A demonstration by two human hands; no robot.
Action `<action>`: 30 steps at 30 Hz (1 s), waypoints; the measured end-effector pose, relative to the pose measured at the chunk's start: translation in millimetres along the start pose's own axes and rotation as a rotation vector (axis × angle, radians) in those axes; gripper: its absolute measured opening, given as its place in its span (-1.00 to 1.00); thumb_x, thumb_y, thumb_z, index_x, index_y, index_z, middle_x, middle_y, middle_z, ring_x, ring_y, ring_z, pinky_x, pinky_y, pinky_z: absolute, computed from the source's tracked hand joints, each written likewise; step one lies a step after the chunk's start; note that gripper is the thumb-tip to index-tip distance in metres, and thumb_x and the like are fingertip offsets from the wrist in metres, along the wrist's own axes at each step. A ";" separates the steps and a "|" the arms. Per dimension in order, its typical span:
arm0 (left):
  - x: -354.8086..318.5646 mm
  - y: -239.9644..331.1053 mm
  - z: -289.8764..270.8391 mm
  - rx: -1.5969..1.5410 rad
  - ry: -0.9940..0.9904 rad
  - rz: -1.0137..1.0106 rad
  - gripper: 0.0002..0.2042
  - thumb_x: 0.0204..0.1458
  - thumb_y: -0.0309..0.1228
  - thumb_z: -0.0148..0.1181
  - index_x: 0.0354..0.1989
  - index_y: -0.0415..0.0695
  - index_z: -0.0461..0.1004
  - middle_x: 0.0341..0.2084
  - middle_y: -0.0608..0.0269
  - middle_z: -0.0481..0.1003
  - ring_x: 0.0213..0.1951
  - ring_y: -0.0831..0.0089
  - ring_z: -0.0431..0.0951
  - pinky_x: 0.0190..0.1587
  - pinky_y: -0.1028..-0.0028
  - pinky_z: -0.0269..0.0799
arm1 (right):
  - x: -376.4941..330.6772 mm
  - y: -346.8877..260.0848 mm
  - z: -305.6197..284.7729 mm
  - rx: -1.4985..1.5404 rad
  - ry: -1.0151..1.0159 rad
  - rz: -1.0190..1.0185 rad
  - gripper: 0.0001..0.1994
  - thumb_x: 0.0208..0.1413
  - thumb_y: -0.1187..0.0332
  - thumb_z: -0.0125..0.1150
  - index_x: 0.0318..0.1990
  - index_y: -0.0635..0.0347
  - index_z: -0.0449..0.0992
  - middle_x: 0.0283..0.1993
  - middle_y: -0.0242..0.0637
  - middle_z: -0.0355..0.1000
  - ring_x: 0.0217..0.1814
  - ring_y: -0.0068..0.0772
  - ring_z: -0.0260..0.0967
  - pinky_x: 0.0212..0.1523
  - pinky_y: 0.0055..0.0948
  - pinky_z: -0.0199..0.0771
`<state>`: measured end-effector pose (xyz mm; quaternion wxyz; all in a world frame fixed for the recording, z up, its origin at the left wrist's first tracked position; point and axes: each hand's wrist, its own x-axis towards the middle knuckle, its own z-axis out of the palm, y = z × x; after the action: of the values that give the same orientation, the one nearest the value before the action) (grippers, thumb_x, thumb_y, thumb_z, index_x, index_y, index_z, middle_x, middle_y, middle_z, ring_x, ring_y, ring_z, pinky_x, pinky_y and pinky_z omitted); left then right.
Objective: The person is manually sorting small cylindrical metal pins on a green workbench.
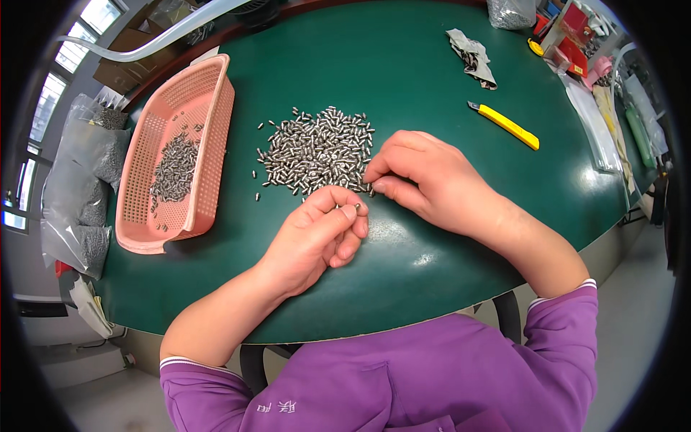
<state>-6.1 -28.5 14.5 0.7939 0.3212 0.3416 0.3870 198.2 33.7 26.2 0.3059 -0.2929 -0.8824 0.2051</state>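
A heap of small silver metal pins [317, 151] lies on the green table [403, 72]. My left hand [317, 234] is curled just below the heap, with one small pin pinched between thumb and forefinger. My right hand [425, 176] rests beside it, fingertips pressed together at the lower right edge of the heap, touching pins there. Whether those fingers hold a pin is hidden.
A pink slotted basket [209, 93] with more pins in it stands at the left. A yellow utility knife [507, 124] and a crumpled foil bag [471, 57] lie at the far right. Clear bags of parts [86, 173] hang off the left edge.
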 end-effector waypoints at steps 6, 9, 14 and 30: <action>-0.5 0.1 1.8 0.006 0.036 0.010 -0.82 0.24 -0.35 -0.19 -0.26 -0.18 0.30 -0.47 0.16 0.38 -0.63 0.59 0.20 -0.64 0.61 0.07 | -3.7 11.6 0.2 -0.070 -0.083 0.045 -0.89 -0.09 0.43 0.24 -0.35 0.13 0.49 -0.32 -0.33 0.37 -0.18 -0.25 0.34 -0.16 -0.31 0.38; -0.7 1.6 -1.7 -0.033 -0.010 -0.011 -0.83 0.21 -0.36 -0.15 -0.28 -0.17 0.34 -0.46 0.20 0.40 -0.60 0.57 0.27 -0.59 0.61 0.13 | -4.6 13.5 1.7 -0.102 -0.073 0.031 -0.89 -0.10 0.45 0.25 -0.37 0.14 0.48 -0.34 -0.33 0.37 -0.21 -0.27 0.35 -0.19 -0.32 0.38; -1.1 2.1 -4.2 -0.038 -0.029 -0.020 -0.84 0.20 -0.37 -0.16 -0.27 -0.18 0.34 -0.45 0.19 0.40 -0.59 0.57 0.28 -0.58 0.60 0.13 | -4.5 15.0 2.8 -0.151 -0.060 0.036 -0.89 -0.10 0.47 0.25 -0.37 0.15 0.48 -0.34 -0.32 0.36 -0.22 -0.25 0.34 -0.20 -0.30 0.37; -0.9 -3.9 -0.9 0.020 -0.013 0.032 -0.88 0.21 -0.38 -0.04 -0.19 -0.15 0.31 -0.42 0.27 0.41 -0.56 0.66 0.28 -0.56 0.67 0.15 | -0.1 -10.4 1.7 0.552 -0.109 0.264 -0.92 0.05 0.47 0.19 -0.28 0.15 0.50 -0.28 -0.43 0.36 -0.28 -0.58 0.32 -0.28 -0.58 0.35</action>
<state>-5.7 -30.9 11.2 0.7868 0.3371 0.3350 0.3939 193.1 25.6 30.6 0.2968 -0.2996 -0.7627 0.4904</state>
